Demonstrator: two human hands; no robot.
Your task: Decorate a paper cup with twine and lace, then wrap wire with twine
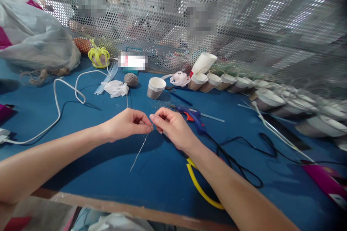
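My left hand (127, 124) and my right hand (173, 126) meet above the blue tabletop (151, 173), both pinched on the upper end of a thin silvery twisted strand (140, 149). The strand hangs down and to the left from my fingertips toward the table. A grey thread runs up from my left hand toward a grey yarn ball (131, 79). Just behind my right hand lies a blue glue gun (193, 117) with a black cord (238, 162).
A row of paper cups (244, 83) lies along the back right; one cup (155, 87) stands alone. A white cable (58, 106), plastic bag (32, 39), yellow crown shape (99, 57), yellow loop (200, 187) and perforated metal screen (244, 25) surround the work spot.
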